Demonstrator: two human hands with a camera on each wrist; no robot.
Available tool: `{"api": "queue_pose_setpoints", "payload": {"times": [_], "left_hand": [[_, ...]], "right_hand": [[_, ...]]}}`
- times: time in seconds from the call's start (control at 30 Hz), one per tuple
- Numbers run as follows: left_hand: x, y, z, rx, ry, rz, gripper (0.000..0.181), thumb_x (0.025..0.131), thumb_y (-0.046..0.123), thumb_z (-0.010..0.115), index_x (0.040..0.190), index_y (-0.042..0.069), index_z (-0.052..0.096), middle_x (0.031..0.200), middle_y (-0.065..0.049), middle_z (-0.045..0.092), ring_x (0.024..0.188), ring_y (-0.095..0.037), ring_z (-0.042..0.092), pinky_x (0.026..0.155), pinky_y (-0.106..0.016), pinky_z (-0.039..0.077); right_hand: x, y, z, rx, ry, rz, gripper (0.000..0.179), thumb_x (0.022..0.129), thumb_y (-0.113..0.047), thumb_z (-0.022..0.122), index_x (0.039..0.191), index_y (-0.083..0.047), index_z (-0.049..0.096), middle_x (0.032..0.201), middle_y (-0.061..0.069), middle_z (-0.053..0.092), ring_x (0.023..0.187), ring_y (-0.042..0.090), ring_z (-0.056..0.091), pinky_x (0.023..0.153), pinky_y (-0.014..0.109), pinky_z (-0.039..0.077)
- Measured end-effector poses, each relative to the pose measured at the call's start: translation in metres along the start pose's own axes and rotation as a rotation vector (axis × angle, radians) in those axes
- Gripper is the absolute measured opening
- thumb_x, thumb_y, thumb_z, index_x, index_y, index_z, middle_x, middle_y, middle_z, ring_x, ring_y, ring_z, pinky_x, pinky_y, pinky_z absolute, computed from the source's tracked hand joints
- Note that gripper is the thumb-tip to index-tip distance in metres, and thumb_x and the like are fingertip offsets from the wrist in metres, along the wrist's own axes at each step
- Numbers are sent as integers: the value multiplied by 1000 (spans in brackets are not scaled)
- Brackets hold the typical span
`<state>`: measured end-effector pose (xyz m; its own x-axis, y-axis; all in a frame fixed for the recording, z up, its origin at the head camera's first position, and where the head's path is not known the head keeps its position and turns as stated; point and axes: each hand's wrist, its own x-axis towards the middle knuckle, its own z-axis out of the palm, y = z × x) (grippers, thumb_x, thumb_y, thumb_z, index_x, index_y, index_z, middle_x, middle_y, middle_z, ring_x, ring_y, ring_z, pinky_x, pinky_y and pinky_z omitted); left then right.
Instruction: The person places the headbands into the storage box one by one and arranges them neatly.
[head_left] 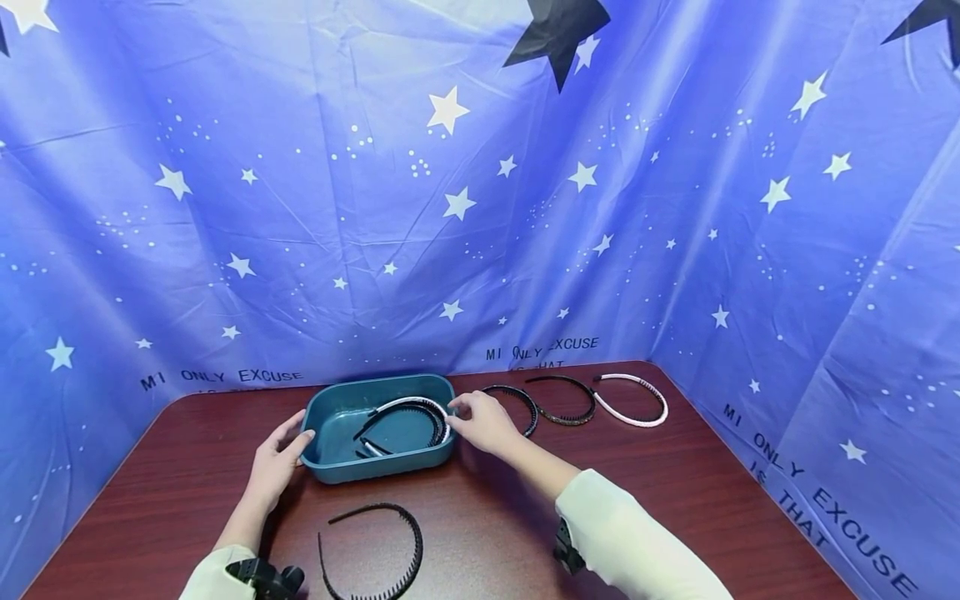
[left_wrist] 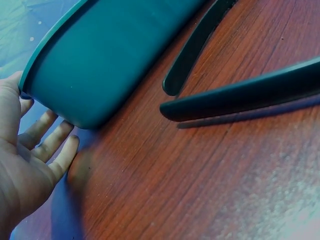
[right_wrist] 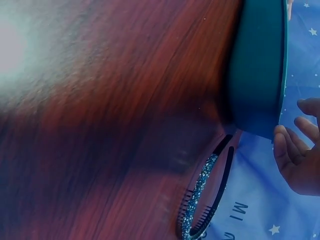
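Even, level pressure suits here: the left grip (head_left: 273,468) pinches one end rim of the smooth teal, round-cornered, plastic-looking box (head_left: 375,472) on the red-brown wood-grain worktop (head_left: 540,533), the right grip (head_left: 486,422) the other. Jolts could slide the slim, curved white and black headbands (head_left: 405,402) inside; a black, comb-toothed headband (head_left: 419,546) lies in front.

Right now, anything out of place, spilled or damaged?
Maybe one thing: a black headband lies alone in front of the teal bin, apart from the three headbands to its right. No visible spill or damage.
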<state>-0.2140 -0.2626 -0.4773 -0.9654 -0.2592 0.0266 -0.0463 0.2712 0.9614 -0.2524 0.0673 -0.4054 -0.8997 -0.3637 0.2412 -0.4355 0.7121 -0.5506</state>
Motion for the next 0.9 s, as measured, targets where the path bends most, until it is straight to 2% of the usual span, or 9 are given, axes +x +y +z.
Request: {"api": "queue_pose_setpoints", "payload": {"times": [0.2, 0.47, 0.67, 0.9], "left_hand": [[0, 1, 0, -1, -2, 5, 53, 95, 32, 53, 143, 11, 39, 125, -18, 48, 81, 8, 52, 69, -14, 51], [1, 2, -1, 2, 3, -1, 53, 95, 31, 53, 142, 12, 40, 122, -15, 50, 82, 8, 52, 70, -14, 51], [1, 1, -1, 13, 1, 1, 52, 96, 31, 52, 143, 12, 39, 127, -18, 48, 83, 10, 49, 70, -13, 50], [1, 1, -1, 8, 4, -5, 52, 96, 30, 52, 143, 13, 38, 130, -19, 47, 82, 11, 49, 70, -13, 50]], "right_hand": [[-8, 1, -5, 17, -1, -36, 26, 85, -22, 66, 104, -4, 69, 91, 5, 67, 85, 18, 61, 75, 29, 48], [-16, 8, -6, 13, -29, -63, 22, 84, -21, 67, 101, -8, 69, 90, 2, 65, 83, 16, 58, 72, 26, 45], [-23, 12, -8, 25, -41, -94, 23, 84, -22, 67, 102, -8, 69, 90, 8, 64, 79, 18, 56, 67, 23, 42], [-33, 10, -9, 46, -68, -124, 23, 84, -23, 68, 101, -8, 69, 92, 6, 65, 84, 18, 59, 72, 26, 46]]}}
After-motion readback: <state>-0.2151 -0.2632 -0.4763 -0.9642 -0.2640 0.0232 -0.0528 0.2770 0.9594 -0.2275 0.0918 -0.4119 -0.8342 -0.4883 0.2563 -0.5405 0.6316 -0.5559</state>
